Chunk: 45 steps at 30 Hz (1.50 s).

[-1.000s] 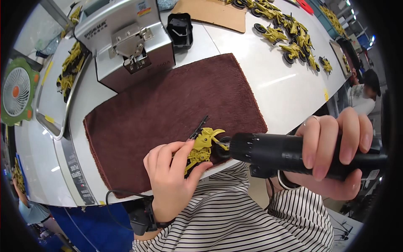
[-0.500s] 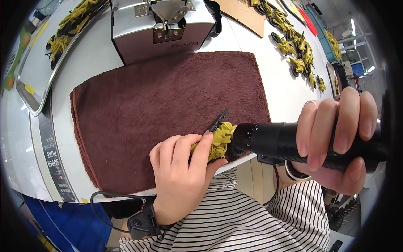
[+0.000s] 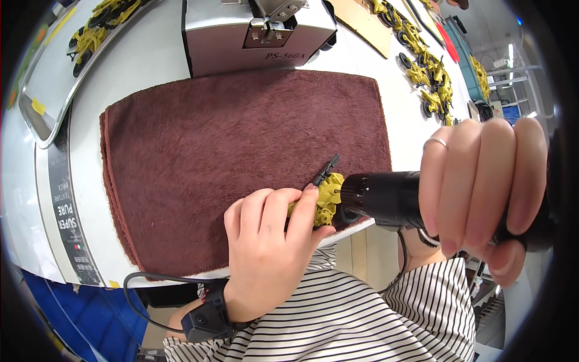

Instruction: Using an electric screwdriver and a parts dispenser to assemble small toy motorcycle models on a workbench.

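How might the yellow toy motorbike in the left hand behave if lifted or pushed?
The yellow toy motorbike is probably stiff, as its body looks moulded. The thin black part jutting from it may snap or bend if knocked. Stood on its black wheel, it might roll or tip once the left hand lets go.

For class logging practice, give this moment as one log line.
left hand: holding yellow model motorcycle | right hand: gripping black power screwdriver | brown cloth: beneath

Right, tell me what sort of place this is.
Probably a small-parts assembly workshop: a black power screwdriver is held to a yellow toy motorcycle, with a boxy metal machine and many similar motorcycles nearby.
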Each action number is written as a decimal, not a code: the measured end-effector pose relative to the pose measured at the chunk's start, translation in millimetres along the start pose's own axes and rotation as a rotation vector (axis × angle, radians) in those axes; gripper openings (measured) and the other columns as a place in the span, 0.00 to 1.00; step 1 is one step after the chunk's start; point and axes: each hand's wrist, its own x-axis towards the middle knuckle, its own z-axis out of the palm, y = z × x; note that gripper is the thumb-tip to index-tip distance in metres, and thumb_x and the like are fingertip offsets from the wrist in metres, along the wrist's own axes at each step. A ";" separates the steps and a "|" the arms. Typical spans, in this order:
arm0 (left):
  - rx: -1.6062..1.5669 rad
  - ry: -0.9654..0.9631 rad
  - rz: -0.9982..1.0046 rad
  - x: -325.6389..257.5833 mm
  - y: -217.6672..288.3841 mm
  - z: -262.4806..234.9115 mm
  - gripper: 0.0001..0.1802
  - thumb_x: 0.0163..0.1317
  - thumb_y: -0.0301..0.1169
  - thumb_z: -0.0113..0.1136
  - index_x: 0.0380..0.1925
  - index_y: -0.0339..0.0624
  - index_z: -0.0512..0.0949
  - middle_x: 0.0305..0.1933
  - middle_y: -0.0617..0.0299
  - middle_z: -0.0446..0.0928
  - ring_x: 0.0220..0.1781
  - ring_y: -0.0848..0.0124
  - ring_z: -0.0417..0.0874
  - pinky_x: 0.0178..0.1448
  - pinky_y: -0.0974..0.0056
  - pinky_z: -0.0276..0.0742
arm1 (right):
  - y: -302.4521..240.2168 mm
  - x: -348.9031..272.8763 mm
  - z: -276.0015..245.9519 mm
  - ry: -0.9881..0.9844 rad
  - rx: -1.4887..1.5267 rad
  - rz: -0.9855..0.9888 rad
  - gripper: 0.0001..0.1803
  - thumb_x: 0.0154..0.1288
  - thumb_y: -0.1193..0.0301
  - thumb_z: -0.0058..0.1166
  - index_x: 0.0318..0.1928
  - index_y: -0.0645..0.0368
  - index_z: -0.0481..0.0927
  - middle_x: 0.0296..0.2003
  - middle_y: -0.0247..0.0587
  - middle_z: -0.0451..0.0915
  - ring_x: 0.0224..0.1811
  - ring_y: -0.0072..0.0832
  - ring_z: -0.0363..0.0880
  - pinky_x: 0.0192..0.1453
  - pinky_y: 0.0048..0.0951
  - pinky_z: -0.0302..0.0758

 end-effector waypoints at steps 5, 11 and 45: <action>0.006 -0.001 -0.011 0.7 -2.8 1.1 0.28 0.38 0.41 0.70 0.43 0.44 0.78 0.40 0.65 0.73 0.45 0.64 0.71 0.50 0.57 0.64 | 4.9 1.1 -6.2 -0.080 -0.041 0.009 0.18 0.48 0.77 0.64 0.34 0.53 0.67 0.24 0.33 0.75 0.19 0.21 0.77 0.28 0.18 0.75; 0.001 -0.009 -0.001 2.3 -2.0 1.7 0.27 0.38 0.41 0.69 0.41 0.43 0.78 0.40 0.66 0.72 0.45 0.66 0.71 0.49 0.57 0.66 | 0.4 -5.7 0.4 0.084 -0.104 0.004 0.15 0.54 0.73 0.53 0.36 0.55 0.59 0.27 0.36 0.67 0.21 0.22 0.71 0.32 0.24 0.69; -0.073 0.269 0.239 -22.4 -11.2 -6.3 0.23 0.39 0.31 0.75 0.37 0.42 0.76 0.35 0.60 0.67 0.35 0.64 0.71 0.34 0.64 0.69 | -35.3 -54.0 -3.2 0.485 0.320 -0.398 0.17 0.56 0.72 0.55 0.42 0.57 0.63 0.32 0.36 0.69 0.22 0.24 0.73 0.31 0.29 0.71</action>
